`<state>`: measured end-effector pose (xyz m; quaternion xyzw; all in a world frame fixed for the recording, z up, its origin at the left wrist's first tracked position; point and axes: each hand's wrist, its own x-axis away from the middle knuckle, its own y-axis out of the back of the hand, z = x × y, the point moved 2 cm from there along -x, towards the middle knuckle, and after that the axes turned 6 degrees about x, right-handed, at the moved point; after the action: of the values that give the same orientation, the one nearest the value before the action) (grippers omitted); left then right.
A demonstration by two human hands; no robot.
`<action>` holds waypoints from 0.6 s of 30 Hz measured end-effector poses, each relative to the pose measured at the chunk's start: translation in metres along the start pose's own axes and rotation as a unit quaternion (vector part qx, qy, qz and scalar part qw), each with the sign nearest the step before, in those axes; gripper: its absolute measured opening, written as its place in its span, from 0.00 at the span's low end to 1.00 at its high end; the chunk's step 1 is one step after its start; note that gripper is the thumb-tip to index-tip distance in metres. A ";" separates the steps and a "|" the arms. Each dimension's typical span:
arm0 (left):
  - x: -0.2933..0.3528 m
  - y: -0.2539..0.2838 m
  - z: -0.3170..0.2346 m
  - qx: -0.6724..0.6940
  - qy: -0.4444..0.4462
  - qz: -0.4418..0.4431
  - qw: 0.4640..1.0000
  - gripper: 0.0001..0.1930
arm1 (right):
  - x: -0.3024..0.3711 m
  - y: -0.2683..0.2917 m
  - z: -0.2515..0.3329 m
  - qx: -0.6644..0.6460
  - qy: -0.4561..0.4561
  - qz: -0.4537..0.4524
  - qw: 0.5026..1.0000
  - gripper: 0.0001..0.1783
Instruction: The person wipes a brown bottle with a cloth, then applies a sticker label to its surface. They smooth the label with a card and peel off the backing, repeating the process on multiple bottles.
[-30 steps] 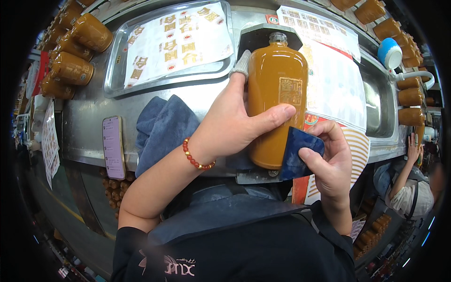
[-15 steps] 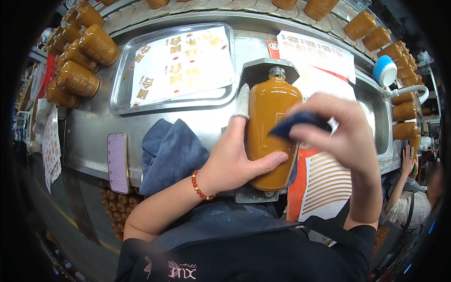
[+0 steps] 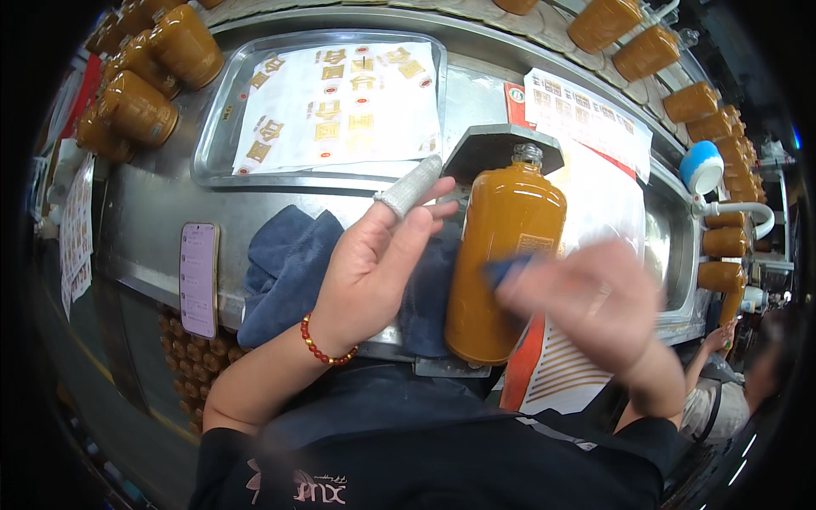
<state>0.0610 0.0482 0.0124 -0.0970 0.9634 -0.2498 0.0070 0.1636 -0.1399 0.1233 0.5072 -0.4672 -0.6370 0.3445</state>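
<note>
A brown glossy bottle (image 3: 510, 223) lies with its clear neck away from me, at a grey metal plate with cut corners (image 3: 484, 146). A small square mark shows on its upper face. My right hand (image 3: 591, 306), smeared by motion, presses a small dark blue flat piece (image 3: 505, 270) against the bottle; its exact kind is unclear. Left of the bottle, my left hand (image 3: 370, 263) is off it, fingers stretched out and holding nothing. A whitish finger cover (image 3: 410, 187) sits on one finger. Dark blue cloth (image 3: 429, 297) lies beside and partly under the bottle.
A metal tray (image 3: 204, 144) holds printed sticker sheets (image 3: 289, 119). A phone (image 3: 199, 280) and a folded blue cloth (image 3: 293, 263) lie at left. More brown bottles (image 3: 140, 106) stand around. At right are sheets (image 3: 586, 110), a sink (image 3: 671, 246) and another person (image 3: 722, 395).
My left hand has let go of the bottle and moved left, its fingers opening out. My right hand still works the blue piece on the bottle, slightly lower now. The view has shifted a little.
</note>
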 end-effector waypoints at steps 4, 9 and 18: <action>-0.001 -0.001 -0.005 -0.020 -0.002 -0.020 1.000 0.24 | -0.005 -0.006 0.003 -0.110 -0.048 0.026 0.992 0.17; -0.003 0.003 -0.006 -0.080 -0.062 -0.058 0.993 0.23 | -0.009 -0.004 -0.007 -0.179 -0.042 0.005 0.983 0.17; 0.002 0.000 -0.002 -0.056 -0.060 -0.062 0.995 0.23 | 0.043 -0.012 0.043 -0.220 0.055 -0.050 0.973 0.13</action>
<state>0.0590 0.0490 0.0140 -0.1717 0.9659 -0.1890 0.0437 0.1120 -0.1645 0.1007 0.4765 -0.2701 -0.7116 0.4401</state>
